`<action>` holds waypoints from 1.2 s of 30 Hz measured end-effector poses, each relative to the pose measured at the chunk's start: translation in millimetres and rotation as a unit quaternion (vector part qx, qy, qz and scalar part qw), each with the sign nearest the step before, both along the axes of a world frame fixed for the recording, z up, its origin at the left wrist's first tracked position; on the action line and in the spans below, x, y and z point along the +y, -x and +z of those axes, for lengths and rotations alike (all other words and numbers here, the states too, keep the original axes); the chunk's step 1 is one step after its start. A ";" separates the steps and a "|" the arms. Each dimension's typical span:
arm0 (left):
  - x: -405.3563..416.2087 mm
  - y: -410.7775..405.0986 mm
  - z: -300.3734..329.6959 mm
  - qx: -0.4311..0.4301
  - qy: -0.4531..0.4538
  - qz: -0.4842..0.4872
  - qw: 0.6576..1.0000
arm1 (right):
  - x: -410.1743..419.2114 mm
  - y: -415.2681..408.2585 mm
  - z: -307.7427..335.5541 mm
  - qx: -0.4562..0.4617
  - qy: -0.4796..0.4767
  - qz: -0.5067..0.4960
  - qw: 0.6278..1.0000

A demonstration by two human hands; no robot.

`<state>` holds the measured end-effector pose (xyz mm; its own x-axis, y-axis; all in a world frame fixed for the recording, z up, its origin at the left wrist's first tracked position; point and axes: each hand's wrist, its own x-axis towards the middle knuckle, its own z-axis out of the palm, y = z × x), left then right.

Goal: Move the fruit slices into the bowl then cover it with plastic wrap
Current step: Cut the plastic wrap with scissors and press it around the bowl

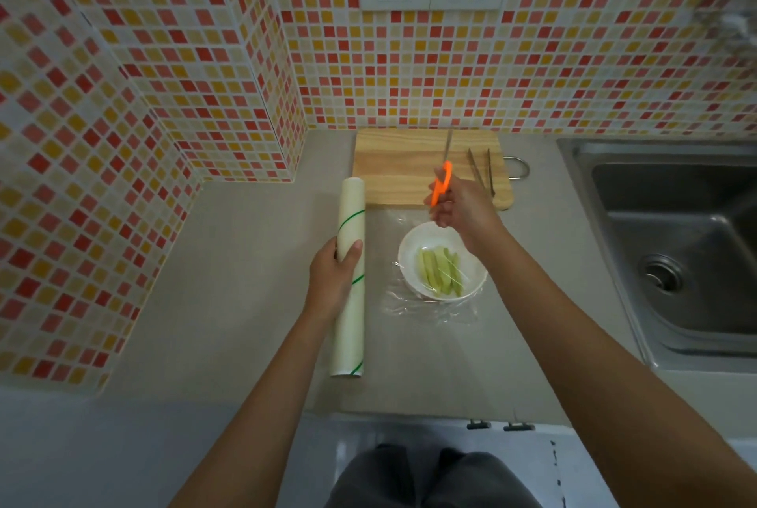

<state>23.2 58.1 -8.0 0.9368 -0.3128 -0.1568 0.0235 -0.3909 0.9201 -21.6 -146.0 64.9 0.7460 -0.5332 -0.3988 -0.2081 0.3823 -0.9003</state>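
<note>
Left hand grips plastic wrap roll; right hand at 1 o'clock clasps orange scissors above wrapped bowl of fruit slices.

A glossy, crinkled clear plastic wrap covers the smooth white bowl. The pale wooden cutting board shows grain on the matt grey desk. The steel sink looks brushed.
</note>
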 end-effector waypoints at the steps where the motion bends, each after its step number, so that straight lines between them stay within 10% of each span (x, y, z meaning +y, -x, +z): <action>1: 0.2 -0.5 -2.5 -0.017 -0.021 0.000 1.000 | -7.7 13.4 -1.9 0.005 0.040 -0.027 0.999; 5: 1.0 -4.1 -15.9 -0.053 -0.100 -0.022 0.993 | -38.0 78.8 -29.3 0.143 0.303 -0.071 0.939; 10: -2.4 0.1 -35.3 -0.065 -0.199 -0.027 0.978 | -51.5 132.1 -78.6 0.318 0.402 -0.037 0.858; 21: -4.1 5.4 -45.2 -0.125 -0.344 -0.026 0.930 | -48.2 143.6 -105.9 0.397 0.442 0.010 0.804; 36: 0.4 7.5 -47.8 -0.075 -0.279 0.005 0.957 | -50.7 142.3 -108.7 0.407 0.491 0.041 0.769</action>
<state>15.8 58.5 -55.8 0.9646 -0.2093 -0.1607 -0.0853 -0.8236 0.5607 -163.9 -196.7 -43.8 0.5095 -0.8400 -0.1867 -0.8429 -0.4436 -0.3045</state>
